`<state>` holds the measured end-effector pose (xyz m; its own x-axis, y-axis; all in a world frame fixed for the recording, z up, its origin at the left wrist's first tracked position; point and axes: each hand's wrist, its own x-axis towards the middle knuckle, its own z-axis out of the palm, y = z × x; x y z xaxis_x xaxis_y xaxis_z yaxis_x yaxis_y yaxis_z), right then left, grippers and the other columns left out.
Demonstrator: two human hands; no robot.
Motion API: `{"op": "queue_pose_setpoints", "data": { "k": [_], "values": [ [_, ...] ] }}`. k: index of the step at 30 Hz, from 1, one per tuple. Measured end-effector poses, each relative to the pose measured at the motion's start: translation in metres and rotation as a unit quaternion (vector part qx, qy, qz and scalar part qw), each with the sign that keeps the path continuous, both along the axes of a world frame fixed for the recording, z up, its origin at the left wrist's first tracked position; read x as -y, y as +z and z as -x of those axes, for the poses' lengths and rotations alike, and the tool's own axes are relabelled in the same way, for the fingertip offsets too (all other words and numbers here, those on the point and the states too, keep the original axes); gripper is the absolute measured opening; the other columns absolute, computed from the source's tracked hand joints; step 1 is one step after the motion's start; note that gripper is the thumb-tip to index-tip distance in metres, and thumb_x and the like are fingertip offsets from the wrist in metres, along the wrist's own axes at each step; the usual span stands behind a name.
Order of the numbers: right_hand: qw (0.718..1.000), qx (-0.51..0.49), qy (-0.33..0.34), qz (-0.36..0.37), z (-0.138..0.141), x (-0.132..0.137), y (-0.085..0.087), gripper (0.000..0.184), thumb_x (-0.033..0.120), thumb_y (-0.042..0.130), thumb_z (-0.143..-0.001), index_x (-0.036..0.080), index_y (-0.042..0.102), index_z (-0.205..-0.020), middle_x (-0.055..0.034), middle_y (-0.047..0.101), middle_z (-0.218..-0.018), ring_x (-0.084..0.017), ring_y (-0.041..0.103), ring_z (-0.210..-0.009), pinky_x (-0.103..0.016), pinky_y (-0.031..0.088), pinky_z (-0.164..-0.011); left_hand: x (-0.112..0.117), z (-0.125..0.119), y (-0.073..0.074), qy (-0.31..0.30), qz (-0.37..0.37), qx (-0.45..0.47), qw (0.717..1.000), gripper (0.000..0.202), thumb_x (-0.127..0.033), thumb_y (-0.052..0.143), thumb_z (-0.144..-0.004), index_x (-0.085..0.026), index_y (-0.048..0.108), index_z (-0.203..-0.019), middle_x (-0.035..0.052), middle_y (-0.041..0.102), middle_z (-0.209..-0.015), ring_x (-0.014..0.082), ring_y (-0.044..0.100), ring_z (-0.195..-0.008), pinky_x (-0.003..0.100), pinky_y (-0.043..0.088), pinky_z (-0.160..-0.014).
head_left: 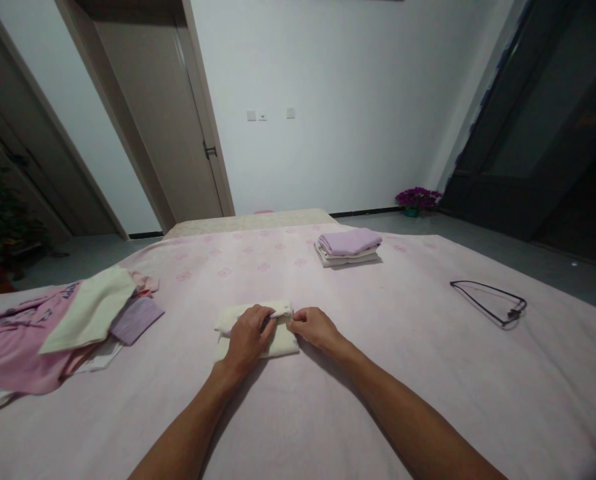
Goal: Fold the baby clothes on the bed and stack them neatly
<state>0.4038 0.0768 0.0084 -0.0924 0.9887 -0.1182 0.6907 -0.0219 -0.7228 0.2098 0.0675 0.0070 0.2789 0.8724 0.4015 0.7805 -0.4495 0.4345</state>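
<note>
A pale yellow piece of clothing (283,343), folded into a small flat bundle, lies on the pink patterned cloth in front of me. My left hand (251,339) rests over its middle with the fingers bent round a turned-over layer. At the bundle's right edge, my right hand (317,328) pinches the fabric near the upper fold. The left hand covers part of the bundle, so its exact kind of garment cannot be made out.
Loose clothes (33,340) in pink, cream and purple lie heaped at the left. A folded stack (351,241), lilac on top, sits farther back. To the right is a black clothes hanger (488,300). The pink cloth (288,420) covers the broad surface.
</note>
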Motion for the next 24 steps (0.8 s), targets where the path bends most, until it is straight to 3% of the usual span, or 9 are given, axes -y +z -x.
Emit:
{"op": "queue_pose_setpoints", "data": {
  "k": [6,9,12,14,16,20,22,24],
  "values": [
    [0.991,0.127,-0.006,-0.032,0.000,0.002,0.015,0.019,0.033,0.058,-0.081,0.024,0.075,-0.082,-0.0035,0.074,-0.081,-0.019,0.065,-0.076,-0.026,0.039,-0.063,0.009,0.005,0.007,-0.052,0.026,-0.043,0.997,0.021,-0.027,0.053,-0.092,-0.022,0.068,-0.106,0.0083,0.068,-0.104,0.0236,0.062,-0.097,0.036,0.045,-0.087],
    [0.977,0.138,-0.033,-0.158,0.001,0.007,0.017,0.031,0.032,0.049,-0.090,0.023,0.072,-0.109,-0.0081,0.073,-0.105,-0.023,0.065,-0.097,-0.032,0.046,-0.083,0.006,0.026,0.015,-0.055,0.025,-0.011,0.998,0.029,-0.034,0.047,-0.097,-0.022,0.068,-0.113,0.0090,0.069,-0.112,0.0233,0.063,-0.105,0.037,0.045,-0.095],
    [0.945,0.135,0.040,-0.297,0.010,0.013,0.013,0.044,0.029,0.045,-0.094,0.020,0.056,-0.136,-0.0123,0.058,-0.138,-0.026,0.050,-0.128,-0.041,0.036,-0.110,-0.003,0.051,0.017,-0.010,-0.015,-0.009,1.000,0.036,-0.036,0.042,-0.100,-0.021,0.065,-0.123,0.0096,0.066,-0.128,0.0247,0.055,-0.126,0.041,0.038,-0.110],
    [0.924,0.142,0.117,-0.335,0.017,0.015,0.008,0.054,0.029,0.047,-0.094,0.020,0.044,-0.147,-0.0115,0.042,-0.154,-0.026,0.033,-0.143,-0.047,0.024,-0.119,-0.007,0.065,0.012,0.002,-0.023,-0.038,0.999,0.040,-0.035,0.043,-0.099,-0.021,0.061,-0.132,0.0101,0.059,-0.139,0.0271,0.044,-0.138,0.048,0.030,-0.117],
    [0.914,0.159,0.176,-0.331,0.020,0.016,0.002,0.059,0.031,0.047,-0.095,0.019,0.037,-0.152,-0.0107,0.031,-0.160,-0.026,0.022,-0.149,-0.050,0.016,-0.122,-0.006,0.073,0.003,-0.008,-0.011,-0.074,0.997,0.044,-0.036,0.044,-0.099,-0.021,0.056,-0.139,0.0113,0.052,-0.147,0.0294,0.037,-0.143,0.053,0.025,-0.118],
    [0.917,0.191,0.228,-0.264,0.014,0.016,-0.009,0.056,0.038,0.039,-0.100,0.020,0.035,-0.153,-0.0103,0.028,-0.161,-0.024,0.023,-0.149,-0.050,0.015,-0.122,0.007,0.079,-0.013,-0.065,0.016,-0.105,0.992,0.051,-0.043,0.049,-0.097,-0.026,0.048,-0.145,0.0111,0.040,-0.156,0.0302,0.031,-0.146,0.057,0.024,-0.118],
    [0.920,0.196,0.229,-0.249,0.010,0.015,-0.012,0.056,0.040,0.037,-0.101,0.021,0.034,-0.154,-0.0093,0.026,-0.161,-0.024,0.021,-0.150,-0.049,0.015,-0.122,0.012,0.085,-0.014,-0.076,0.036,-0.054,0.995,0.050,-0.044,0.048,-0.097,-0.028,0.049,-0.145,0.0088,0.040,-0.156,0.0276,0.031,-0.147,0.054,0.023,-0.120],
    [0.924,0.192,0.225,-0.242,0.008,0.015,-0.015,0.057,0.040,0.036,-0.101,0.021,0.033,-0.154,-0.0085,0.024,-0.162,-0.024,0.020,-0.150,-0.049,0.015,-0.122,0.012,0.096,-0.010,-0.028,0.057,0.050,0.997,0.046,-0.043,0.042,-0.099,-0.026,0.055,-0.140,0.0091,0.048,-0.151,0.0248,0.040,-0.142,0.047,0.029,-0.119]
  ]
}}
